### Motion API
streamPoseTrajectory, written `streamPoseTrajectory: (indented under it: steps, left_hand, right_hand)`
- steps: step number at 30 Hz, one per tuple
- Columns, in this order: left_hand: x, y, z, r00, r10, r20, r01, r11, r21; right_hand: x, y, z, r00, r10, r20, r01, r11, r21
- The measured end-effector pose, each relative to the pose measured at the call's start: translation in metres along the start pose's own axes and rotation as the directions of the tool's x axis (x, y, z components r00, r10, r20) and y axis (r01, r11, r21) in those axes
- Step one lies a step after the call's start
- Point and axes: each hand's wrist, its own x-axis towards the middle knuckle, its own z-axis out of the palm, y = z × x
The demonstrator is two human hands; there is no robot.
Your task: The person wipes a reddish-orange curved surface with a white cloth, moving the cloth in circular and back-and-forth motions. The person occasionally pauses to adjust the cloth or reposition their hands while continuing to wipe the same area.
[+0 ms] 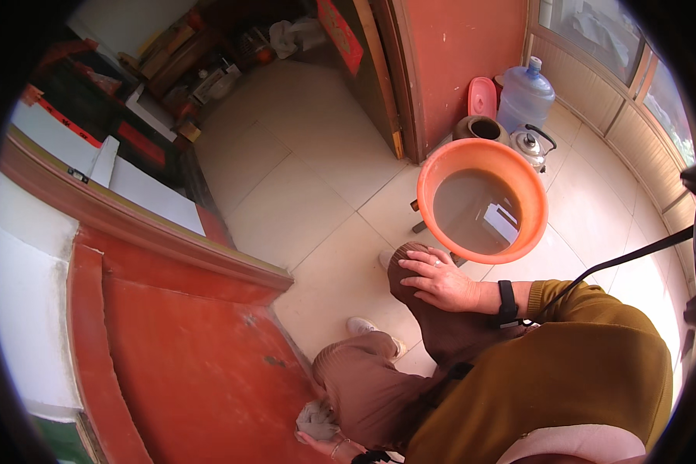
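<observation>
My right hand [443, 284] rests palm down on my raised knee, its fingers spread over the brown ribbed trousers [377, 383]. A ring and a black wristband are on that arm. At the bottom, my left hand [322, 443] holds a crumpled grey cloth [318, 420] beside my other knee, close to a red panel. Just beyond my right hand, an orange plastic basin [533, 232] contains murky grey water [470, 203]. The basin stands raised on a support whose legs partly show; the rest is hidden beneath it.
Behind the basin are a brown pot [480, 127], a metal kettle [528, 145], a large blue water bottle [525, 95] and a pink plastic lid [482, 97]. An open door [359, 69] stands above. The red panel [209, 359] borders the tiled floor [325, 267] at left.
</observation>
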Motion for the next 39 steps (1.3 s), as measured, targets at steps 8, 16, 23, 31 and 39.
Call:
streamPoseTrajectory:
  steps: [8, 16, 23, 31, 39]
  left_hand:
    - [0.061, -0.027, 0.028, 0.915, -0.38, 0.135, 0.398, 0.798, -0.452]
    - [0.073, -0.061, 0.06, 0.878, -0.452, 0.159, 0.479, 0.837, -0.266]
    - [0.051, -0.041, 0.082, 0.832, -0.488, 0.265, 0.533, 0.835, -0.133]
    - [0.013, -0.031, 0.053, 0.8, -0.557, 0.221, 0.596, 0.779, -0.194]
    - [-0.027, -0.02, -0.017, 0.816, -0.575, 0.052, 0.568, 0.782, -0.258]
  right_hand:
    - [0.016, -0.003, 0.002, 0.983, 0.093, 0.156, -0.097, 0.995, 0.021]
    - [0.004, -0.021, -0.003, 0.94, 0.228, 0.255, -0.232, 0.973, -0.014]
    - [-0.053, -0.04, -0.011, 0.909, 0.338, 0.242, -0.351, 0.936, 0.01]
    - [-0.061, -0.035, -0.001, 0.962, 0.242, 0.126, -0.248, 0.968, 0.03]
    - [-0.069, -0.031, 0.007, 0.979, 0.2, 0.027, -0.202, 0.974, 0.1]
